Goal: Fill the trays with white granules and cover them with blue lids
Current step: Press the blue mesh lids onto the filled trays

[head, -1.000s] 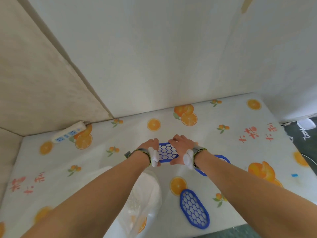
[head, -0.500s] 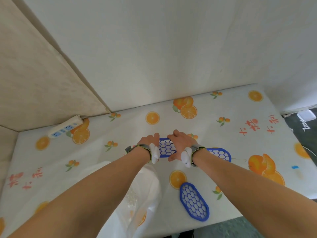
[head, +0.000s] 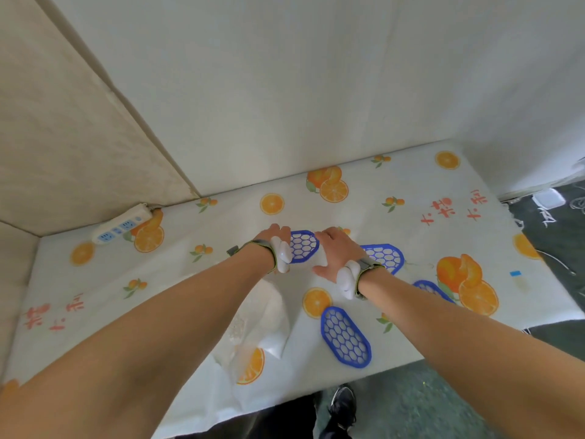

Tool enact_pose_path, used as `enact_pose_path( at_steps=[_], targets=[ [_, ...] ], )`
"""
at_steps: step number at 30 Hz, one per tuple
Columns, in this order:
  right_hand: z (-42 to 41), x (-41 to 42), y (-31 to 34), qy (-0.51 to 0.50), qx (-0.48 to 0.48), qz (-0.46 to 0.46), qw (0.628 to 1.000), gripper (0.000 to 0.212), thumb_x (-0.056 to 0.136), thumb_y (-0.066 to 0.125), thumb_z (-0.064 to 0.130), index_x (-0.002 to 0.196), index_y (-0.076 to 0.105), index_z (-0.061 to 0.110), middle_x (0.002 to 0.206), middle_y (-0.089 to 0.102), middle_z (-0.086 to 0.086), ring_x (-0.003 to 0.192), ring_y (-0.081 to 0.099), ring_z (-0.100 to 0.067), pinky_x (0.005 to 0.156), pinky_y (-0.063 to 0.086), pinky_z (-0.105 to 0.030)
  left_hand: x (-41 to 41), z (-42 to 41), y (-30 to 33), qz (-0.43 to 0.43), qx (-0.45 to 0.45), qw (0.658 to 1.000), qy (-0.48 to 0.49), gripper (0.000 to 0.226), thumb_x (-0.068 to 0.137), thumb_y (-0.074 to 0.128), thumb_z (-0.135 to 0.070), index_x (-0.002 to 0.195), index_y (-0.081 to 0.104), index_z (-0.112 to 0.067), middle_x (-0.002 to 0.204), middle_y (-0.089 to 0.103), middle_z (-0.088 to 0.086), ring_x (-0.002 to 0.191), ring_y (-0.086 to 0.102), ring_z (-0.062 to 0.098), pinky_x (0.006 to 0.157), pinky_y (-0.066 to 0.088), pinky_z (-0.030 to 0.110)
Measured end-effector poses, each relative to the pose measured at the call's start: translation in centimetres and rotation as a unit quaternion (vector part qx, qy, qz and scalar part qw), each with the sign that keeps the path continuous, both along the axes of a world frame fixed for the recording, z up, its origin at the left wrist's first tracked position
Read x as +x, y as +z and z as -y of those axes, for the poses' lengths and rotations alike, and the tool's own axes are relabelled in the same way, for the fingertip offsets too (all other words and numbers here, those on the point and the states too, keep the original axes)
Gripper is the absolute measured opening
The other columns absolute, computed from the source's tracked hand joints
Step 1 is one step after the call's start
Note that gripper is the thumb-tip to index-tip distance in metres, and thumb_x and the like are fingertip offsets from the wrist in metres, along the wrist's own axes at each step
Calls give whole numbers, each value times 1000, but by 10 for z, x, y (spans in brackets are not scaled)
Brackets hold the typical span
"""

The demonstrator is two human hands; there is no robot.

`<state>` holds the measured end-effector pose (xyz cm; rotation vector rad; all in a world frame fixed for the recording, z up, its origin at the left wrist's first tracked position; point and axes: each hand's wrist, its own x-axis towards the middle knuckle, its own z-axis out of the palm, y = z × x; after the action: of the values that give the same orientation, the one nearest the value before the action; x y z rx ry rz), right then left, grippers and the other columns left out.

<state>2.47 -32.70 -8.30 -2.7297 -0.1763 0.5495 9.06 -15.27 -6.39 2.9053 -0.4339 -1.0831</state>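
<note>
Both hands flank blue lid [head: 304,246] at worktop [head: 411,191] centre: left hand [head: 274,238] on its left edge, right hand [head: 332,248] on its right. Lid long axis runs away from person. Palms down, fingers curled over lid rims, apparently pressing. Forearms extended, converging. Spare lid [head: 345,336] lies nearer, right-hand side.

Blue honeycomb lids [head: 345,336] — orange-print tablecloth [head: 364,213]
</note>
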Motion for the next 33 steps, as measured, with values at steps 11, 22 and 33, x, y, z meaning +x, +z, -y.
enact_pose_path(
  at_steps=[11, 22, 33],
  targets=[
    [36, -141, -45, -62, -18, -117, 991, 59, 86, 64, 54, 126, 54, 13, 120, 55, -8, 107, 59, -27, 77, 40, -32, -121, 70, -38, -90, -55, 986, -130, 83, 75, 79, -21, 145, 34, -16, 141, 41, 12, 127, 46, 31, 98, 43, 34],
    [13, -185, -106, -122, -58, -147, 980, 96, 60, 74, 71, 127, 38, 12, 123, 38, -8, 117, 43, -28, 89, 51, -41, -154, 60, -102, -86, 23, 967, -237, 113, 61, 80, -12, 151, 14, -30, 151, 19, 7, 135, 24, 38, 102, 40, 46],
    [10, -200, -83, 19, -94, -84, 992, 75, 64, 76, 52, 122, 45, 14, 117, 42, -9, 109, 45, -28, 78, 52, -37, -212, 25, -105, -7, -88, 986, -142, 97, 70, 80, -35, 147, 26, -11, 146, 29, 9, 128, 35, 31, 105, 35, 36]
  ],
)
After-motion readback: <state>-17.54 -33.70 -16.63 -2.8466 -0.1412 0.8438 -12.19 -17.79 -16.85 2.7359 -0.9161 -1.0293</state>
